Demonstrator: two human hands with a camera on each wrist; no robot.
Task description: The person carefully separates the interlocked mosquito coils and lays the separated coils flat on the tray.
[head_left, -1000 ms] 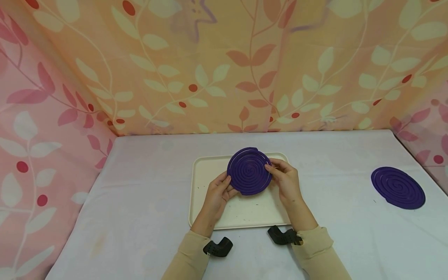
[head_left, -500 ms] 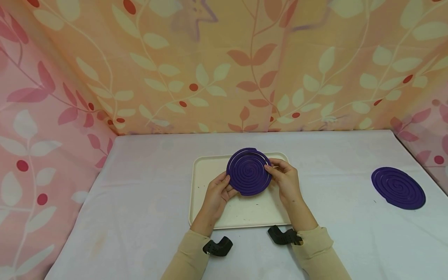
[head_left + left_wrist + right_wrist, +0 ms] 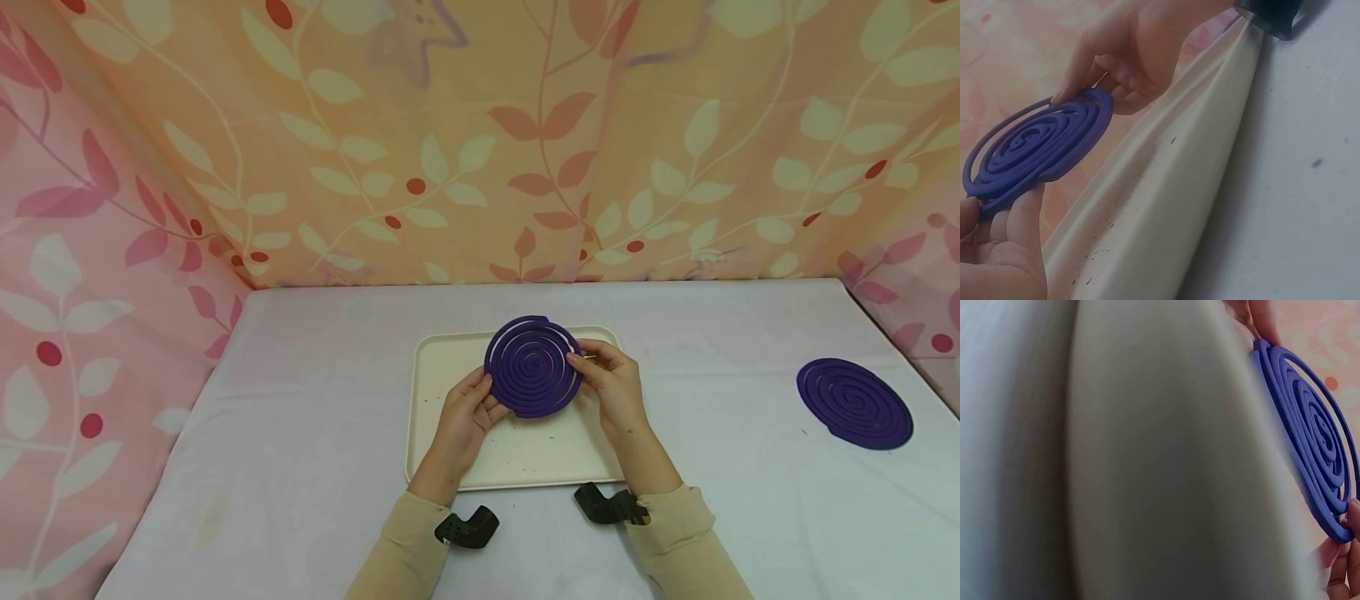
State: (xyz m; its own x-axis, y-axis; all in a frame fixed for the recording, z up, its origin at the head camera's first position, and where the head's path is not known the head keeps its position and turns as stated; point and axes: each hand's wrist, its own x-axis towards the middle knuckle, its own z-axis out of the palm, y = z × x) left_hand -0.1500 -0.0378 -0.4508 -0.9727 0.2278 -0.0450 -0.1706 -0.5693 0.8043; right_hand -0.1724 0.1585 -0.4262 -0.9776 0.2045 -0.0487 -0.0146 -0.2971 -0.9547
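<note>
In the head view, a purple mosquito coil is held tilted over a cream tray. My left hand pinches its lower left edge, thumb on top and fingers beneath. At the right edge my right hand pinches it between thumb and fingers. Narrow gaps show between the outer turn and the inner turns. From the left wrist, the coil appears side-on, its turns not quite level. The right wrist view has the same coil at its right, behind the blurred tray rim.
A second purple mosquito coil lies flat on the white tablecloth at the right. Small dark crumbs are scattered on the tray. Black wrist camera mounts sit near the tray's front edge. Flowered curtains stand behind and at both sides.
The gaps between the coil's outer and inner turns have become more visible, with the inner turns slightly shifted. Both hands stay nearly in place and keep their hold.
</note>
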